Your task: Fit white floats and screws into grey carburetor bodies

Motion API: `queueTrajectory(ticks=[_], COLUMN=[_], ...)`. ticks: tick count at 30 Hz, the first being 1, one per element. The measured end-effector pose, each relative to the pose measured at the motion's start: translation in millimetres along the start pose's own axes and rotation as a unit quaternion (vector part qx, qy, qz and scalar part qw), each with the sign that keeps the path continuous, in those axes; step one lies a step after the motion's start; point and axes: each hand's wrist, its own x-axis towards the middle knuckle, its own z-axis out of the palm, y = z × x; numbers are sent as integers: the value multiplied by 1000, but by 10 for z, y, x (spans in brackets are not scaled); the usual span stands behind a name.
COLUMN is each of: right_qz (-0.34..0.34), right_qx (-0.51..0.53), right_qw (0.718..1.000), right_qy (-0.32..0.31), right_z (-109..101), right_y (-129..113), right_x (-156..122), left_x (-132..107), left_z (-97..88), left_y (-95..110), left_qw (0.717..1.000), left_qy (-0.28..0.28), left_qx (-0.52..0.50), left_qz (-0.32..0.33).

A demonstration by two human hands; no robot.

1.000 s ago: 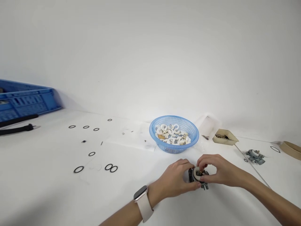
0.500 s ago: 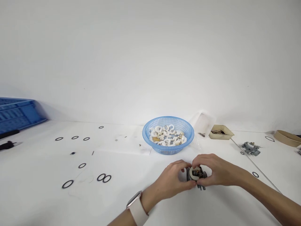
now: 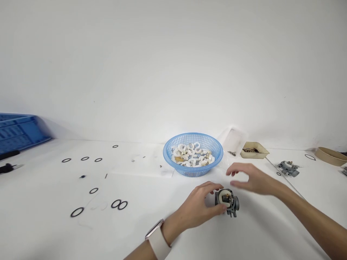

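Observation:
A grey metal carburetor point(image 3: 233, 204) with a white C-shaped float point(image 3: 222, 198) in its open top stands on the white table. My left hand point(image 3: 199, 206), wearing a watch on its wrist, grips the carburetor from the left between thumb and fingers. Above and to the right, my right hand point(image 3: 253, 178) hovers apart from the part, thumb and fingers spread with nothing seen between them. Behind the carburetor sits a blue basket point(image 3: 193, 172) of white floats and small metal pieces.
Several black rubber rings point(image 3: 77, 212) lie across the left of the table. A blue crate point(image 3: 24, 131) and screwdrivers point(image 3: 8, 168) are at far left. At right are a cream tray point(image 3: 255, 155), a thin rod point(image 3: 287, 182), another carburetor point(image 3: 288, 168) and a tape roll point(image 3: 329, 156).
My right hand has let go of the carburetor and lifted up and to the right, its fingers parting. My left hand has kept its place on the carburetor.

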Motion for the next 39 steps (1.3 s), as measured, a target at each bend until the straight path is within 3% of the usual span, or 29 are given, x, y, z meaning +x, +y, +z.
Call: queueTrajectory(ticks=[2,3,6,10,17,23,35,39], right_qz=[73,119,178,204,244,253,229,191], right_qx=[-98,-175,-236,-266,-335,-364,-289,-239], right_qw=[991,976,955,941,904,888,926,950], right_qy=[47,46,23,-40,-104,-120,-80,-70], right_z=[-168,-252,-417,-339,-47,-14,-292,-333], right_y=[283,435,833,1080,1172,1225,1087,920], right_x=[132,213,467,761,1126,1225,958,700], left_x=[-3,-3,5,6,-33,-46,-60,-51], left_z=[44,64,120,200,358,366,361,357], left_y=[18,21,-2,-72,-86,-62,-102,-114], left_qw=[1000,999,998,988,940,930,928,927], left_qy=[21,28,47,80,171,169,154,155], left_qx=[1,2,16,90,221,249,270,272], left_qz=[14,21,46,92,197,212,208,209])
